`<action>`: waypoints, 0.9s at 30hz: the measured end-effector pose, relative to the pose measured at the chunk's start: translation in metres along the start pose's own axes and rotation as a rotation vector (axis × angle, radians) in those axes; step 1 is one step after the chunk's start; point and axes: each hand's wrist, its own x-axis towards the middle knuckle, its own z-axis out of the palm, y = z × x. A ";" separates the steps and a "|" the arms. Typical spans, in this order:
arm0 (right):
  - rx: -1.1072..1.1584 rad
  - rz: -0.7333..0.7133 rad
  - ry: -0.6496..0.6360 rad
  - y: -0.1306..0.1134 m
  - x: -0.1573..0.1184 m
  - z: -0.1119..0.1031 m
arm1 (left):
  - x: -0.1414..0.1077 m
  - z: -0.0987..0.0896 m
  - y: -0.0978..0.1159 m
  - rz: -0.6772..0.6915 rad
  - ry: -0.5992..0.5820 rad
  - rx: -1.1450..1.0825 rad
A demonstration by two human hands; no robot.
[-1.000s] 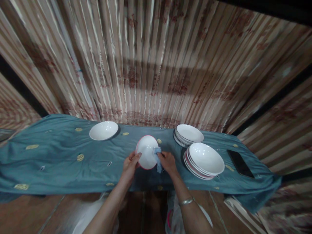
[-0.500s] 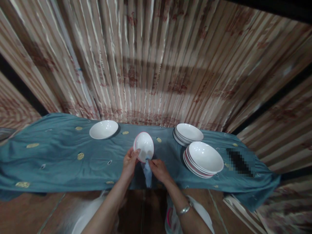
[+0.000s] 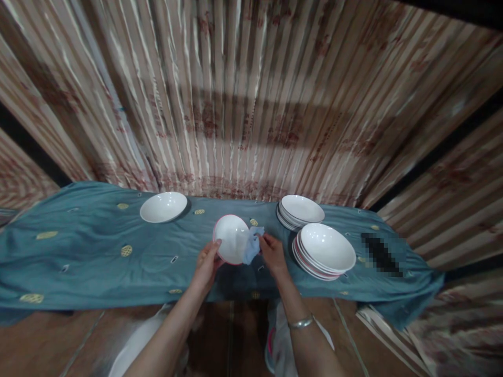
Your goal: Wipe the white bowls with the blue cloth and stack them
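A white bowl with a red rim [image 3: 230, 238] is held up over the table, its inside facing me. My left hand [image 3: 208, 260] grips its lower left edge, thumb on the inside and the other fingers behind. At the bowl's right edge, my right hand [image 3: 272, 252] pinches a light blue cloth [image 3: 253, 245], which lies against the rim. A silver bangle circles the right wrist. To the right of that hand stands a stack of white bowls [image 3: 329, 247], some with red rims.
Behind that stack is another stack of dark-rimmed bowls [image 3: 302, 208]. A single white bowl [image 3: 164, 207] sits at the back left. The teal tablecloth [image 3: 94, 267] covers a long table against a patterned curtain [image 3: 236, 104]. A blurred dark object [image 3: 381, 254] lies at the right.
My right hand has moved up and right, carrying the cloth from the bowl's bottom edge to its right edge. The bowl now faces me more fully, still in my left hand.
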 end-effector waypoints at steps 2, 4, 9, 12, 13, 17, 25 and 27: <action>-0.163 -0.094 0.054 0.004 0.001 0.001 | -0.002 0.000 0.000 -0.014 -0.022 0.018; -0.286 -0.138 0.092 0.006 0.002 0.005 | -0.005 0.001 -0.001 -0.018 -0.027 0.028; -0.448 -0.144 0.082 0.012 0.007 0.018 | -0.009 0.002 -0.007 -0.034 -0.088 0.040; -0.458 -0.158 0.071 0.016 0.012 0.030 | -0.010 0.002 -0.010 -0.066 -0.116 0.055; -0.435 -0.174 0.055 0.018 0.013 0.034 | -0.010 0.002 -0.011 -0.071 -0.122 0.055; -0.218 -0.248 -0.120 0.022 0.012 0.047 | -0.009 0.003 -0.012 -0.081 -0.127 0.033; 0.108 -0.007 -0.569 0.006 -0.005 0.044 | -0.008 -0.003 -0.009 -0.068 -0.094 -0.005; 0.095 0.036 -0.625 0.004 -0.007 0.039 | -0.009 -0.004 -0.007 -0.056 -0.092 -0.001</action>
